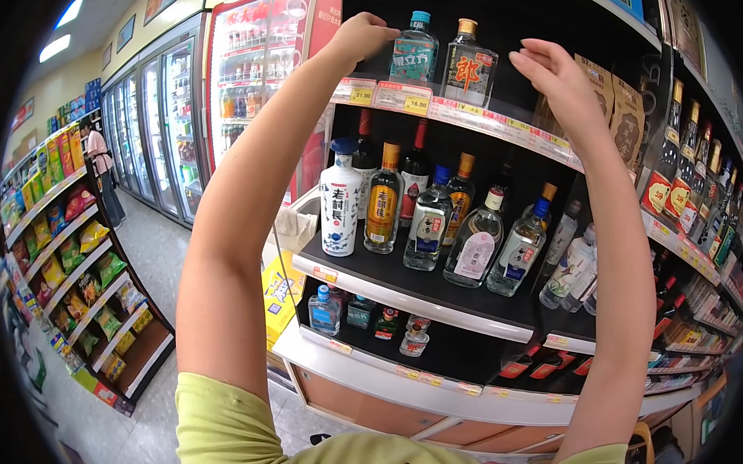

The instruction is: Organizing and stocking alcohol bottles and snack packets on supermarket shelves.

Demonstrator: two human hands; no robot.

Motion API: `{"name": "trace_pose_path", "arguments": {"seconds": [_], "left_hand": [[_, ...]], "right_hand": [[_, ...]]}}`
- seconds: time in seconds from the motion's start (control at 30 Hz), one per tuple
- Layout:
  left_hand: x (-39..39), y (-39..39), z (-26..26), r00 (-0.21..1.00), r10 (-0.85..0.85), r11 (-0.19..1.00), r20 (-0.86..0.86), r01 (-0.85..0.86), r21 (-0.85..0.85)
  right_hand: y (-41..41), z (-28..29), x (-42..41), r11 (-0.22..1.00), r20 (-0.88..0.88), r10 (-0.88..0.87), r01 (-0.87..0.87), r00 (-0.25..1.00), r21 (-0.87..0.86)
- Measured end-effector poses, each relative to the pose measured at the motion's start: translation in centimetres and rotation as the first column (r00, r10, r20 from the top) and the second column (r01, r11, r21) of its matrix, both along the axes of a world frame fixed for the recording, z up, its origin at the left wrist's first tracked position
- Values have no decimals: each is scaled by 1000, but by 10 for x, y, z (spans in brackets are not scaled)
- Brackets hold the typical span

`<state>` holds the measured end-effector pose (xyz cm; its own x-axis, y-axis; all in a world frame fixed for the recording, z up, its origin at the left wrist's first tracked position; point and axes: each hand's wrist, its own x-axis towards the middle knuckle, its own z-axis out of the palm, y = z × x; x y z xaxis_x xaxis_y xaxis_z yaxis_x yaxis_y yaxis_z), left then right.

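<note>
My left hand (369, 36) is raised to the upper shelf, fingertips at the left shoulder of a teal-capped glass liquor bottle (414, 51). Whether they touch it, I cannot tell. To the right of that bottle stands a clear square liquor bottle (467, 66) with a gold cap and an orange character on its front. My right hand (553, 72) is held up farther right, apart from both bottles, empty and with its fingers loosely curled. Price tags (403, 98) line the shelf's front edge below the two bottles.
On the shelf below stand a white ceramic bottle (341, 202), an amber bottle (382, 201) and several clear bottles (430, 230). Small flasks (324, 313) sit lower. More liquor bottles (676, 160) fill the right side. A snack rack (84, 266), drink fridges (159, 123) and a person (99, 158) are at left.
</note>
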<state>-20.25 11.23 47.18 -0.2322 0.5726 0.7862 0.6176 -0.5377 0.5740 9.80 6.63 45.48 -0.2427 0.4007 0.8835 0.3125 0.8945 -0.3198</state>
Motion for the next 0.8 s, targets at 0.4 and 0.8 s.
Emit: {"name": "trace_pose_path", "arguments": {"seconds": [0.4, 0.8], "left_hand": [[1, 7, 9, 975, -200, 939, -97, 162, -303], [-5, 30, 13, 939, -344, 866, 23, 327, -378]], "right_hand": [[43, 14, -41, 877, 156, 88, -3, 984, -480], [40, 12, -41, 846, 80, 117, -57, 990, -531]]}}
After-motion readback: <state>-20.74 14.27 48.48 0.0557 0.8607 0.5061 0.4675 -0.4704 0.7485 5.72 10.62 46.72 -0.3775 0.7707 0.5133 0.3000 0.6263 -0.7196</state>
